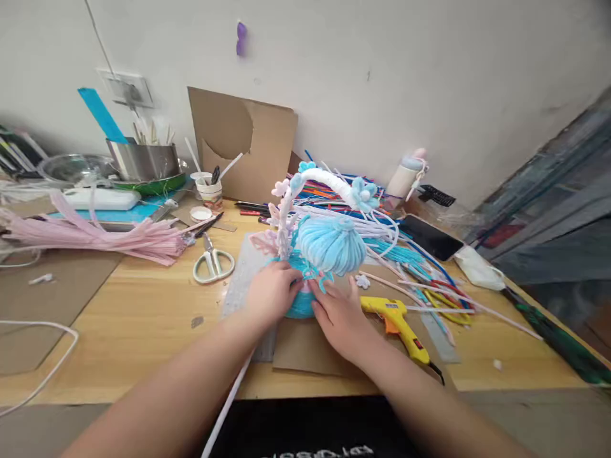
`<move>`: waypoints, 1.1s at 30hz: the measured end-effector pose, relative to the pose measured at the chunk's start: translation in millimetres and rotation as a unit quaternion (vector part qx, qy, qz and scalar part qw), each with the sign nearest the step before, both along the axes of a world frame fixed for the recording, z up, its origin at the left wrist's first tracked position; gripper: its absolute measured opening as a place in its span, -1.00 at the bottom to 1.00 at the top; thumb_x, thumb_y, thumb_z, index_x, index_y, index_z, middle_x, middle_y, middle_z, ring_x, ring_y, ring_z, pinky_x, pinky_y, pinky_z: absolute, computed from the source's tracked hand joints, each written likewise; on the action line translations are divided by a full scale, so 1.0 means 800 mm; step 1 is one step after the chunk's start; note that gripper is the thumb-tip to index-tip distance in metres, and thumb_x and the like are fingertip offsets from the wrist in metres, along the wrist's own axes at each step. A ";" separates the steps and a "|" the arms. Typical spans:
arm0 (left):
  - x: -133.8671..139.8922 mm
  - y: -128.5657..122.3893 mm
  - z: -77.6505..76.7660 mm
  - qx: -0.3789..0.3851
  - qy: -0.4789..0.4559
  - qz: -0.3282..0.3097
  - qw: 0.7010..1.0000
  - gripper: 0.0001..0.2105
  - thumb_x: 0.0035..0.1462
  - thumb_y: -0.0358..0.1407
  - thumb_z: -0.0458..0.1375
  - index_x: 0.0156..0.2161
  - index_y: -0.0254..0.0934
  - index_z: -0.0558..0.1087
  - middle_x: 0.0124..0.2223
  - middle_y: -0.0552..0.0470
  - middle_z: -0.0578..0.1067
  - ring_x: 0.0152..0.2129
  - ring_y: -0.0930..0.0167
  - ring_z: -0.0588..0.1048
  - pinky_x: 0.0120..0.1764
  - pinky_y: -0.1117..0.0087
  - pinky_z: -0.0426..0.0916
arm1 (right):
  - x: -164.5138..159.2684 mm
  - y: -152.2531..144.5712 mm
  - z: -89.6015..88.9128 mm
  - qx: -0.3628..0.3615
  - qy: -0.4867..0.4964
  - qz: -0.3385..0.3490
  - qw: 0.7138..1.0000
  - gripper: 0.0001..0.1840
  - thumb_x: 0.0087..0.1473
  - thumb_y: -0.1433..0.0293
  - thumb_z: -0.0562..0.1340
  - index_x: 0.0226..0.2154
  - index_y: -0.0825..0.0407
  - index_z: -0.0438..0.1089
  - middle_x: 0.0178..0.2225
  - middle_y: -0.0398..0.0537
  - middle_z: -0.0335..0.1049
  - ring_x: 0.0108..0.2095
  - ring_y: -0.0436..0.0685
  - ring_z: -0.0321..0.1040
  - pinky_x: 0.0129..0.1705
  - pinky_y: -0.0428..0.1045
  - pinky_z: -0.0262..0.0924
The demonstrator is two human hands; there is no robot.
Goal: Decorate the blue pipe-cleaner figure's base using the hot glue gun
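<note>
A craft made of fuzzy pipe cleaners stands in front of me on cardboard. Its light-blue pleated dome (331, 245) sits above a round blue base (301, 305). A white arch (329, 178) with blue and pink flowers rises over the dome. My left hand (273, 287) is curled against the left side of the base, near the loose blue curls. My right hand (342, 318) presses its fingers on the right side of the base, below the dome. The parts under my fingertips are hidden. A white pipe cleaner (229, 404) runs down beneath my left forearm.
A yellow glue gun (396, 321) lies right of my right hand. Scissors (213, 264) and pink pipe cleaners (119, 235) lie on the left. Behind the craft are many coloured pipe cleaners (334, 213); a phone (431, 236) and a white bottle (403, 181) are at the right.
</note>
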State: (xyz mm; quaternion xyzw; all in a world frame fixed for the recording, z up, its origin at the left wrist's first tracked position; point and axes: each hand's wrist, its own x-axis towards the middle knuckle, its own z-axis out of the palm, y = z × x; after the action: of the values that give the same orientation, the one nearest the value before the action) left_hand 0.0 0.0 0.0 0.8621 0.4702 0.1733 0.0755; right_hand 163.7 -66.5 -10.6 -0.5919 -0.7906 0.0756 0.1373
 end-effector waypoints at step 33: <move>-0.012 0.011 0.016 -0.108 -0.041 0.008 0.993 -0.86 0.04 -0.35 0.07 -0.42 -0.24 0.48 -0.46 0.08 0.49 -0.52 0.44 0.41 -0.49 0.46 0.13 | -0.005 0.010 0.023 0.030 -0.048 0.050 0.997 -0.55 0.22 0.45 -0.09 0.08 0.10 0.30 0.02 0.16 0.40 0.13 0.22 0.18 0.19 0.46 -0.56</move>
State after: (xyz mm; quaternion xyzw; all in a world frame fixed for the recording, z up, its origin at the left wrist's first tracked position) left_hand -9.2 9.2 13.2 0.8373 0.4894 0.1577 0.1860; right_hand 159.8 -58.7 7.7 -0.5498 -0.8271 0.0299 0.1127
